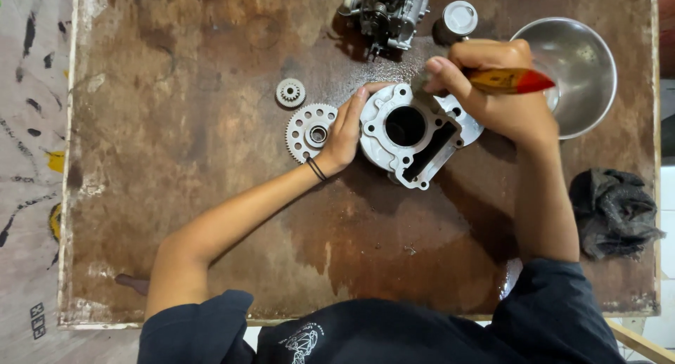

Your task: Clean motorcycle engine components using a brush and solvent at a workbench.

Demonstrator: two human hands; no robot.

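A silver engine cylinder block (411, 133) with a round bore stands on the brown worn table (211, 195). My left hand (344, 132) presses against its left side and steadies it. My right hand (492, 90) grips a paintbrush with an orange and red handle (510, 80), and the brush end rests at the block's upper right edge, hidden behind my fingers.
A large toothed gear (309, 130) lies left of my left hand, a small gear (290, 93) above it. A metal bowl (573, 72) sits at the right, an engine part (387, 13) and a piston (457, 20) at the back, a dark rag (612, 209) at the right edge.
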